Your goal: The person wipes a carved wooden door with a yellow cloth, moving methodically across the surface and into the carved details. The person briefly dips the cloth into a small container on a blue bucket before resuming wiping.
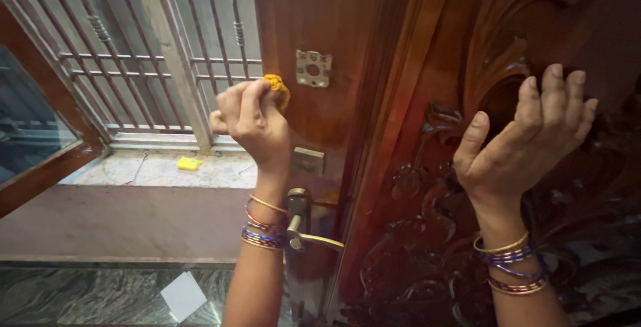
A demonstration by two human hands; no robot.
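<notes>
Your left hand (250, 117) grips a soft yellow cloth (277, 89) against the glossy varnished wood door (320, 13). At the right of the frame your right hand (527, 140) rests on shiny carved wood. Lower centre, the handle (314, 237) is polished brass-coloured metal; the floor (80, 293) is glossy stone.

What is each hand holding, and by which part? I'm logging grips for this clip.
The left hand pinches a bunched yellow cloth by its lower part, against the wooden door. The right hand holds nothing.
</notes>
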